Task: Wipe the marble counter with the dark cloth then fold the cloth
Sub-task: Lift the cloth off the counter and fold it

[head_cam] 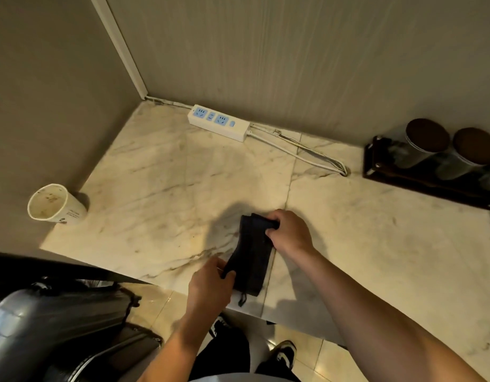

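Note:
The dark cloth [253, 255] lies as a narrow folded strip on the marble counter [183, 183], close to the front edge. My left hand [210, 285] pinches the strip's near end at the counter's edge. My right hand [289, 232] grips the far end, fingers curled over the folded layers. A small loop of the cloth hangs over the front edge.
A used paper cup [56, 205] stands at the left by the wall. A white power strip [219, 122] with cables lies at the back wall. A dark tray [420, 180] with two canisters sits at the right. A grey suitcase [59, 323] stands below left on the floor.

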Demonstrator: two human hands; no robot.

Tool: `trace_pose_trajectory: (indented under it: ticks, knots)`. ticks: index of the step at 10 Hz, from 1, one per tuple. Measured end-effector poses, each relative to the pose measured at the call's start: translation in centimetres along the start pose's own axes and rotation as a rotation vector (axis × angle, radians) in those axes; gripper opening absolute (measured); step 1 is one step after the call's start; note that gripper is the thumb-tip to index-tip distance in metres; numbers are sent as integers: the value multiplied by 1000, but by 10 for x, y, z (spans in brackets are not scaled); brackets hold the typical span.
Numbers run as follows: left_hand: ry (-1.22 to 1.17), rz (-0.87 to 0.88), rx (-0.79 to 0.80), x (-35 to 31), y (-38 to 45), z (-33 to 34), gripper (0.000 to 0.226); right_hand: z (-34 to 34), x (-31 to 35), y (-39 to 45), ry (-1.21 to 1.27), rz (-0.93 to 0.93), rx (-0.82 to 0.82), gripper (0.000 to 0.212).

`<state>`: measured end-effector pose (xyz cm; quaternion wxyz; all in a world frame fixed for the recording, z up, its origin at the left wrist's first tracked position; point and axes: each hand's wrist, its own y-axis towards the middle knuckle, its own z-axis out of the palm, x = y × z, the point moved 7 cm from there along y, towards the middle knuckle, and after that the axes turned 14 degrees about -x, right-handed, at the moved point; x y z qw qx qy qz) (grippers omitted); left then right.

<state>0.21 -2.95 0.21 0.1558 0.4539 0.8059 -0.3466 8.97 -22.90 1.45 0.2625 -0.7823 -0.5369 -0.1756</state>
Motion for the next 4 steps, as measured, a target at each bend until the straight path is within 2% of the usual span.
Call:
trace_pose_trajectory:
  ticks: [2, 4]
  knots:
    - [151, 81, -14, -6, -2, -6, 9, 7, -5, -3, -26, 6, -66, 27]
    - [235, 126, 9, -5, -8, -18, 15, -8, -13, -18, 82, 82, -152, 31]
